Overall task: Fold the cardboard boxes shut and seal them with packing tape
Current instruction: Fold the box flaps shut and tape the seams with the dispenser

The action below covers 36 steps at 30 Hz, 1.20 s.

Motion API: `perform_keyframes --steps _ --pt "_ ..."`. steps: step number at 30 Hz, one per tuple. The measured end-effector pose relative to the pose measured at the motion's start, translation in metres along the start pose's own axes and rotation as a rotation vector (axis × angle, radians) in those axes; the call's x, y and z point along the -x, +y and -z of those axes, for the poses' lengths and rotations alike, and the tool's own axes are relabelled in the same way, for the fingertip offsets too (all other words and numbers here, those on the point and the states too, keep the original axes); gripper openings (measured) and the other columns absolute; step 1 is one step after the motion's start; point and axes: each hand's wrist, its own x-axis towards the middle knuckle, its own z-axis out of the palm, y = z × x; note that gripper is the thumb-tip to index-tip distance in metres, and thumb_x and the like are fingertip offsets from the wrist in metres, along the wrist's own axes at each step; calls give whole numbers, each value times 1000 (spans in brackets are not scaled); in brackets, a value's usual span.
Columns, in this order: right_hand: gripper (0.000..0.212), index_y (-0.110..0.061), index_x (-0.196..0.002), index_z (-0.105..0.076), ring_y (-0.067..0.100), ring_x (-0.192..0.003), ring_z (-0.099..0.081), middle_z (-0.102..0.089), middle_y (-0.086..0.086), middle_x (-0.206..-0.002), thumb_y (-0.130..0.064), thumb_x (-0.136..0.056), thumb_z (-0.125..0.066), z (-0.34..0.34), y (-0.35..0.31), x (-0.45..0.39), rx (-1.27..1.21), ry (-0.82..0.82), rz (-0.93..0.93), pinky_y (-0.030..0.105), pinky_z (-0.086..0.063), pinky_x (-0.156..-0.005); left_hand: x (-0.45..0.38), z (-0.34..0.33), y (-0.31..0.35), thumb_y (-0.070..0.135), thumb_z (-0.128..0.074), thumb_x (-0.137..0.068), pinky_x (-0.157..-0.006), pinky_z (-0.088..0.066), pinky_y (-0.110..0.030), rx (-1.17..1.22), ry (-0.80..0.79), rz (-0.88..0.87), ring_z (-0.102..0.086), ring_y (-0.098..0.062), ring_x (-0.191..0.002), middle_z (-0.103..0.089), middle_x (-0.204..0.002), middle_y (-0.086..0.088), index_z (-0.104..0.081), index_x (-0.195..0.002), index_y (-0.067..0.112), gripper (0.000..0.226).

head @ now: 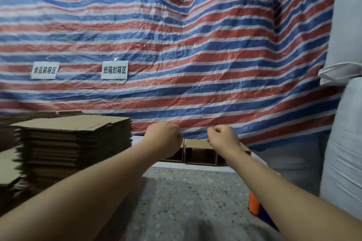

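Red, white and blue striped plastic sheeting (176, 55) is hanging across nearly the whole back of the scene, creased and sagging, and it is carrying two white paper signs (114, 70) with black characters on its lower left. Large white sacks (346, 123) are standing at the right edge, reaching almost to the top of the view. A speckled grey floor (186, 201) is spreading out below, between the two forearms.

On the left, a tall stack of flattened cardboard (74, 143) is sitting on the floor, its brown sheets lying level and slightly uneven at the edges. Straight ahead, at the foot of the sheeting, a row of small open cardboard boxes (200, 152) is resting on a white strip, their flaps up and their dark insides showing.

The left hand (166, 137) is hovering just above the left end of that row, its fingers curled into a fist; whether it is pinching a flap cannot be told. The right hand (223, 137) is curling the same way over the right end, and its hold cannot be told either.

An orange and blue object (254, 205), partly hidden behind the right forearm, is lying on the floor.
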Motion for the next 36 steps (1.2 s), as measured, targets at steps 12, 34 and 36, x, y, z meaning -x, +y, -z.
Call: perform_keyframes --steps 12,34,36 --pt "57 -15 -152 -41 27 -142 -40 -45 6 -155 -44 -103 -40 -28 -60 32 193 -57 234 46 -33 -118 0 56 -85 31 -49 -96 -90 -47 -37 -455 -220 381 -55 -23 -111 -58 -121 -6 -54 -129 15 37" --pt "82 -20 -161 6 24 -157 6 5 4 -171 -61 -102 -34 -81 -100 -2 807 -401 598 55 8 -121 23 52 -110 15 -48 -95 -77 -47 -31 -429 -482 599 -58 -24 -98 -61 -118 -7 -59 -123 13 31" --pt "83 -21 -161 6 24 -157 6 5 4 -171 -59 -102 -36 -77 -99 -4 803 -395 587 55 8 -121 16 58 -105 13 -51 -95 -88 -51 -35 -607 -440 534 -61 -26 -104 -63 -123 -9 -58 -125 10 31"
